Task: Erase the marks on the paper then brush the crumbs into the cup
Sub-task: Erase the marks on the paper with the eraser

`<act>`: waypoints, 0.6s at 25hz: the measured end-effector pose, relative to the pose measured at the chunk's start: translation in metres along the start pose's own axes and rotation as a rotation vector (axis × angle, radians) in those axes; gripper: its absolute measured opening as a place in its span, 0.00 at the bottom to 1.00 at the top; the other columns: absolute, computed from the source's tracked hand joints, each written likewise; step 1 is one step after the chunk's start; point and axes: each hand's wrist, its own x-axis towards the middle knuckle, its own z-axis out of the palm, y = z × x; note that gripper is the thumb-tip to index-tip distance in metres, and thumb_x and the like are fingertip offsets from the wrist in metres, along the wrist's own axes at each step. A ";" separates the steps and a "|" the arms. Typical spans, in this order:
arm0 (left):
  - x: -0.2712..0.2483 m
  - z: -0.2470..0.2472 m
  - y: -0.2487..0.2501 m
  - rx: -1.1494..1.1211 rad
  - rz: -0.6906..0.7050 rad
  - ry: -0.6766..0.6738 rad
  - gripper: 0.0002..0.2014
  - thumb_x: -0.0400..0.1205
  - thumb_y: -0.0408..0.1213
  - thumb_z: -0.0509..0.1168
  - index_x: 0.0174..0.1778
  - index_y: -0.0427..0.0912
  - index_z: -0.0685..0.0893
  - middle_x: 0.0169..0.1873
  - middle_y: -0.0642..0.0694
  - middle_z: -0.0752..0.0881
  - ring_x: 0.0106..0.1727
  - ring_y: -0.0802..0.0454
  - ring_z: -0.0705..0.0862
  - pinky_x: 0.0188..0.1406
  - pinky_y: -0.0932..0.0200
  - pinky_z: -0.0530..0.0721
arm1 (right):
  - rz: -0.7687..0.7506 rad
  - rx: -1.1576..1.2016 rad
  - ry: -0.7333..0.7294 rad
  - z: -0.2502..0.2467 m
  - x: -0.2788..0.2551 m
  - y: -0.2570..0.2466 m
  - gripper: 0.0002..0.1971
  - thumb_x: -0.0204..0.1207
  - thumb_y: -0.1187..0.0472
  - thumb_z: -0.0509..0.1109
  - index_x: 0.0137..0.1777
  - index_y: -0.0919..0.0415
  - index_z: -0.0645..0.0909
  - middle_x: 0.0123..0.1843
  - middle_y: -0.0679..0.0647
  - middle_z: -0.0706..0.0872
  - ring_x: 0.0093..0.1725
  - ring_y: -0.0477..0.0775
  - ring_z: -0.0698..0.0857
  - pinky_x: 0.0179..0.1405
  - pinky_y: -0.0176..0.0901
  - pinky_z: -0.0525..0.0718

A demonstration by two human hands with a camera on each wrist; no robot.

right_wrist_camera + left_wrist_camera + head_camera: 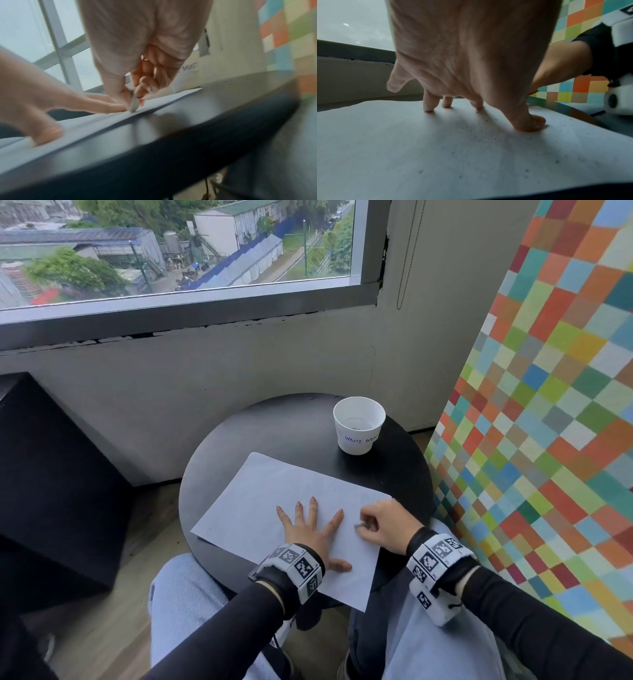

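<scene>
A white sheet of paper (274,501) lies on a round black table (267,426). My left hand (310,525) lies flat on the sheet with its fingers spread and pressing down. My right hand (380,523) pinches a small grey-white eraser (134,103) between thumb and fingers, its tip touching the paper (154,102) close to the left index finger. Small dark crumbs (488,129) speckle the paper (402,142) around the left hand (471,67). A white paper cup (359,424) marked "WASTE BASKET" stands upright at the table's far right.
A colourful chequered wall panel (548,405) rises close on the right. A dark box-shaped block (51,474) stands to the left of the table. A window (171,248) and grey wall are behind. My knees in light jeans (185,611) sit under the table's near edge.
</scene>
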 end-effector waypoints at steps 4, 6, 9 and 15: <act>-0.001 -0.001 0.001 0.010 -0.006 -0.001 0.51 0.75 0.78 0.53 0.83 0.63 0.29 0.84 0.36 0.31 0.85 0.29 0.38 0.73 0.16 0.39 | -0.150 0.013 -0.170 0.014 -0.008 -0.023 0.08 0.72 0.55 0.71 0.35 0.58 0.80 0.29 0.46 0.79 0.31 0.47 0.79 0.35 0.39 0.78; 0.000 -0.002 0.001 0.010 -0.004 0.000 0.51 0.75 0.78 0.53 0.83 0.63 0.29 0.84 0.36 0.31 0.85 0.29 0.37 0.73 0.16 0.39 | -0.121 -0.012 -0.149 0.005 0.001 -0.016 0.09 0.73 0.55 0.71 0.36 0.59 0.81 0.30 0.47 0.80 0.31 0.45 0.77 0.35 0.37 0.75; -0.001 -0.002 0.001 0.005 -0.001 -0.020 0.52 0.75 0.78 0.53 0.83 0.62 0.28 0.84 0.37 0.30 0.85 0.30 0.37 0.73 0.16 0.39 | -0.059 -0.025 -0.011 -0.006 0.011 -0.003 0.09 0.73 0.56 0.71 0.36 0.61 0.82 0.31 0.51 0.83 0.32 0.47 0.76 0.37 0.39 0.73; 0.000 -0.003 0.001 0.009 -0.006 -0.009 0.53 0.74 0.78 0.54 0.83 0.62 0.28 0.84 0.37 0.30 0.85 0.30 0.38 0.73 0.16 0.39 | -0.086 -0.015 -0.022 -0.009 0.010 0.001 0.10 0.73 0.55 0.72 0.37 0.61 0.83 0.29 0.46 0.80 0.31 0.45 0.76 0.35 0.31 0.71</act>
